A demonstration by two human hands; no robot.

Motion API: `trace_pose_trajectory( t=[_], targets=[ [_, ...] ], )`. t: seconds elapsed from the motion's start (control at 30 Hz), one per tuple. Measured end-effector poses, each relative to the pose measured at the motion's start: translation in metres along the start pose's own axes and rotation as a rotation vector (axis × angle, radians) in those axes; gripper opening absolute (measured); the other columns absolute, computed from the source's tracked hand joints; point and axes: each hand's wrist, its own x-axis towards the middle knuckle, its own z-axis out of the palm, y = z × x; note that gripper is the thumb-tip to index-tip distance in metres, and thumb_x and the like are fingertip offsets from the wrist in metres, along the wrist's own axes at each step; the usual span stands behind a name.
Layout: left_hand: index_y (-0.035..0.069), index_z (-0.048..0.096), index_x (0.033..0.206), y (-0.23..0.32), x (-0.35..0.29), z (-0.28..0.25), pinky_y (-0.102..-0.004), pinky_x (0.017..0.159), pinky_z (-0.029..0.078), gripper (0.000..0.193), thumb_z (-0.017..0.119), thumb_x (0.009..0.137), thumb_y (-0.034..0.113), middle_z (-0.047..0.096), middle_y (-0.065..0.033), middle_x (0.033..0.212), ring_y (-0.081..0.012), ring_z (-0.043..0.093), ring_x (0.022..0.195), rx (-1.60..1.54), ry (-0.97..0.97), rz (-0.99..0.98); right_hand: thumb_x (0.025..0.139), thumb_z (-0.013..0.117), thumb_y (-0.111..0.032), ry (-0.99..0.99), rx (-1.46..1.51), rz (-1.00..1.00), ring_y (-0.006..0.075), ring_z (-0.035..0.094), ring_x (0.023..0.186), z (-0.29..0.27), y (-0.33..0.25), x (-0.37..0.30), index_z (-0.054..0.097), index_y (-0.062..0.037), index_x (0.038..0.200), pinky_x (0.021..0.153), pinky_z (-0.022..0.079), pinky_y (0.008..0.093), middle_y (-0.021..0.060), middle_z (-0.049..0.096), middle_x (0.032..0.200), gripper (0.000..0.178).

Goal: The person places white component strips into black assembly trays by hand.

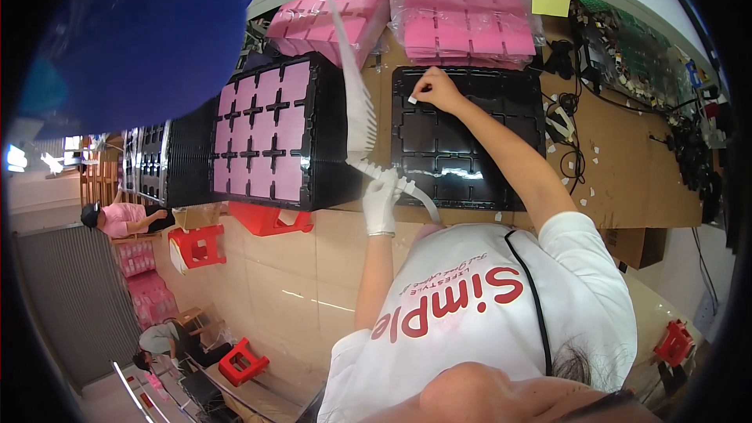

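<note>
My left hand (381, 200), in a white glove, is closed on a long white strip (361, 113) with a row of small teeth along it. From the top of the view the strip hangs down to the glove, and its tail curls past it toward my shirt. In front of me lies a black plastic tray (478, 158) with shallow square compartments. Over its far left part, my bare right hand (439, 90) pinches a small white piece (412, 100) between thumb and fingertips. I cannot tell whether that piece touches the tray.
Left of the tray stands a tall stack of black trays (317, 133) topped with pink sheets. Two wrapped pink stacks (470, 19) sit behind. Cables (576, 141) and white scraps lie on the brown table at right, by green circuit boards (650, 55). Red stools (200, 247) and two people are at left.
</note>
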Motion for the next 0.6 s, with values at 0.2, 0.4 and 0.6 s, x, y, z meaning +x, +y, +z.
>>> trace_pose_trajectory(
  t=[0.2,0.4,0.6],
  targets=[
    [0.004,0.059,0.084,-0.01,-0.005,-0.013,-0.0165,0.05,0.037,0.021,0.073,0.082,0.019,0.058,0.0003,0.07,-0.0038,0.05,0.057,-0.18,-0.045,-0.016,0.089,0.053,-0.009,-0.107,1.396,0.607,0.0165,0.061,0.081,0.004,-0.063,-0.105,0.06,-0.0019,0.091,0.073,0.048,0.0273,0.0092,0.062,0.087,0.011],
    [0.006,0.058,0.084,-0.004,-0.017,-0.009,-0.0178,0.054,0.04,0.017,0.072,0.083,0.015,0.058,-0.0002,0.071,-0.0047,0.051,0.059,-0.214,-0.083,-0.048,0.08,0.073,-0.019,-0.316,0.576,0.523,0.0032,0.046,0.065,0.024,-0.128,-0.154,0.066,-0.0046,0.086,0.057,0.039,0.0215,-0.0032,0.056,0.072,0.017],
    [0.005,0.061,0.089,0.002,-0.03,-0.011,-0.0179,0.055,0.042,0.019,0.07,0.085,0.021,0.059,0.0004,0.072,-0.004,0.053,0.06,-0.283,-0.088,-0.024,0.078,0.074,-0.013,-0.195,0.465,0.343,0.0056,0.042,0.06,0.033,-0.142,-0.171,0.065,-0.0038,0.08,0.053,0.036,0.0243,-0.0022,0.05,0.068,0.013]
  ],
)
